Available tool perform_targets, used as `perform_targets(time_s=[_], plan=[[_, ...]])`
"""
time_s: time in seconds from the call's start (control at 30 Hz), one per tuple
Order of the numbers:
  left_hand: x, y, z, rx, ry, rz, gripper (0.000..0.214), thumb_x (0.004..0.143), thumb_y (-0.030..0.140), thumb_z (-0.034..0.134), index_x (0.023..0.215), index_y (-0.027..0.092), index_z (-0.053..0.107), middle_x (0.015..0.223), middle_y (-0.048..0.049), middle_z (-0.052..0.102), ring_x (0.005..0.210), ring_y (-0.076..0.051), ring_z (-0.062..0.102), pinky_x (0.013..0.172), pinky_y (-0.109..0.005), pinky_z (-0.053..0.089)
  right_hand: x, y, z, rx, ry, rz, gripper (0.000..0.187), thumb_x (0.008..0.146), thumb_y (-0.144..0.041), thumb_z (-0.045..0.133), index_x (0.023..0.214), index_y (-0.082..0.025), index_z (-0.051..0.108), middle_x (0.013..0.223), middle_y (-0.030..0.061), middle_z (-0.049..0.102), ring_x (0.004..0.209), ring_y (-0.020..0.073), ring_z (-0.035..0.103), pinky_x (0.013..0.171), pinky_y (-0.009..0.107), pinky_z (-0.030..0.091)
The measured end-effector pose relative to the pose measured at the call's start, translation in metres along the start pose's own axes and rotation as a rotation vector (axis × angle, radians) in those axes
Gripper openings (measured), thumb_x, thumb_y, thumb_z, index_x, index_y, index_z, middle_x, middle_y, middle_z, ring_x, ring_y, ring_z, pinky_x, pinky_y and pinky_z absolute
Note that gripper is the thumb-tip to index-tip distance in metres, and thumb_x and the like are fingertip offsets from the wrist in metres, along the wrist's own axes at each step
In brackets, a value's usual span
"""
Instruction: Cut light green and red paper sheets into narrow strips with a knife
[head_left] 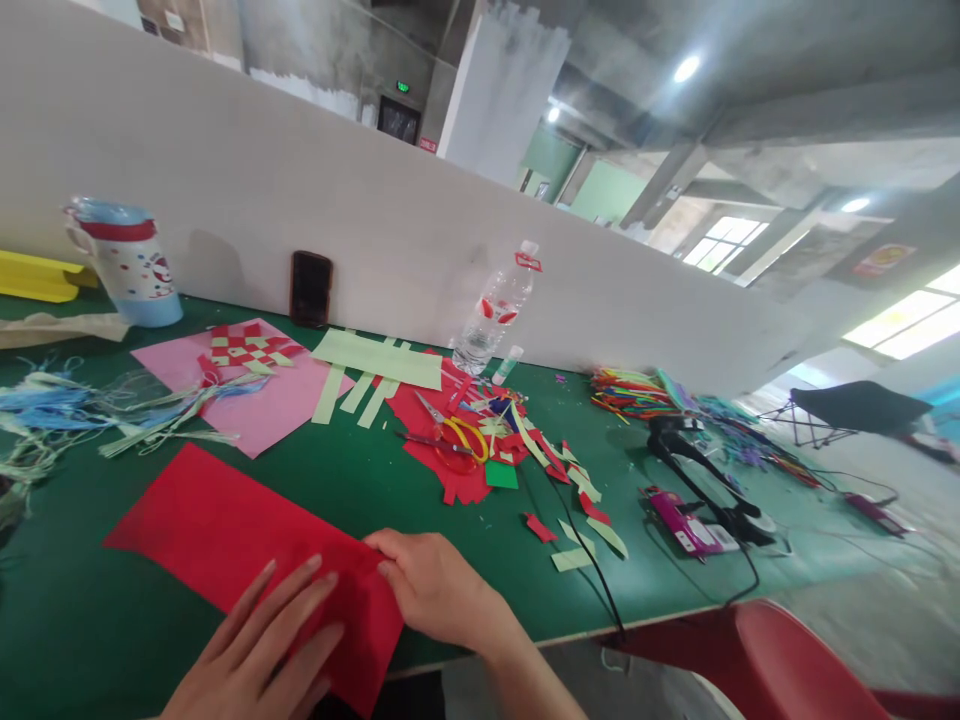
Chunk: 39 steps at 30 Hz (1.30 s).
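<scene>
A red paper sheet [217,530] lies flat near the front edge of the green table [390,480]. My left hand [259,655] rests open and flat on the sheet's near end, fingers spread. My right hand [435,590] is at the sheet's right corner, fingers curled and pinching its edge. Behind it lie scissors with yellow and red handles [454,440] on a pile of red and green paper scraps [495,440].
A pink sheet with a red-and-green woven patch [247,385] and pale green strips [375,365] lie further back. A water bottle [495,310], a phone [310,288] and a jug [131,262] stand by the white partition. Black cables and devices [697,500] crowd the right; a red chair [772,655] is below.
</scene>
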<state>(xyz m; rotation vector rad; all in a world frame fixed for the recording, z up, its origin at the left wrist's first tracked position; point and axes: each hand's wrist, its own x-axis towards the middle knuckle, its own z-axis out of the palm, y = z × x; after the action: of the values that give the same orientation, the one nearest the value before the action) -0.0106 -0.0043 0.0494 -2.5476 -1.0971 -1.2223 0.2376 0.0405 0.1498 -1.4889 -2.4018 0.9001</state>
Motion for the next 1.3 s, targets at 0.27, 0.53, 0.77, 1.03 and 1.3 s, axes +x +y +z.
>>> perform_targets(time_s=[0.27, 0.53, 0.77, 1.03, 1.3], plan=[[0.020, -0.006, 0.003, 0.091, -0.195, 0.145, 0.095, 0.081, 0.093, 0.059, 0.155, 0.033, 0.059, 0.150, -0.0004, 0.073, 0.138, -0.022, 0.065, 0.139, -0.036, 0.006, 0.013, 0.007, 0.000, -0.244, -0.090, -0.001, 0.034, 0.107, -0.021, 0.047, 0.132, -0.020, 0.069, 0.118, 0.0100, 0.083, 0.106, 0.0269, 0.081, 0.079, 0.029, 0.054], [0.026, -0.008, 0.000, 0.127, -0.333, 0.165, 0.095, 0.092, 0.086, 0.051, 0.171, 0.042, 0.023, 0.151, 0.0022, 0.072, 0.138, -0.023, 0.064, 0.136, -0.038, -0.002, 0.008, 0.023, 0.006, -0.136, 0.010, -0.033, 0.035, 0.107, -0.019, 0.052, 0.137, -0.022, 0.070, 0.130, 0.0079, 0.081, 0.118, 0.0245, 0.078, 0.099, 0.031, 0.057], [0.013, -0.012, 0.013, 0.094, -0.305, 0.131, 0.097, 0.086, 0.090, 0.054, 0.168, 0.049, 0.025, 0.150, 0.0046, 0.073, 0.140, -0.023, 0.061, 0.137, -0.040, -0.002, -0.004, 0.090, -0.037, -0.222, 0.517, 0.075, 0.030, 0.107, -0.017, 0.049, 0.120, -0.021, 0.076, 0.111, 0.0094, 0.081, 0.103, 0.0229, 0.076, 0.095, 0.034, 0.059], [-0.013, -0.017, 0.030, 0.092, -0.328, 0.095, 0.094, 0.087, 0.089, 0.055, 0.167, 0.047, 0.031, 0.164, 0.0048, 0.061, 0.166, -0.026, 0.030, 0.139, -0.051, 0.000, 0.033, 0.132, -0.055, -0.352, 0.531, 0.117, 0.032, 0.101, -0.012, 0.057, 0.124, -0.021, 0.078, 0.122, 0.0125, 0.079, 0.118, 0.0285, 0.068, 0.111, 0.046, 0.052], [0.007, -0.014, 0.017, 0.080, -0.332, 0.099, 0.094, 0.088, 0.088, 0.054, 0.168, 0.048, 0.026, 0.159, 0.0077, 0.064, 0.148, -0.024, 0.057, 0.137, -0.041, 0.001, 0.054, 0.134, -0.047, -0.343, 0.495, 0.157, 0.038, 0.094, -0.003, 0.060, 0.124, -0.017, 0.079, 0.117, 0.0167, 0.075, 0.116, 0.0314, 0.066, 0.109, 0.048, 0.052]])
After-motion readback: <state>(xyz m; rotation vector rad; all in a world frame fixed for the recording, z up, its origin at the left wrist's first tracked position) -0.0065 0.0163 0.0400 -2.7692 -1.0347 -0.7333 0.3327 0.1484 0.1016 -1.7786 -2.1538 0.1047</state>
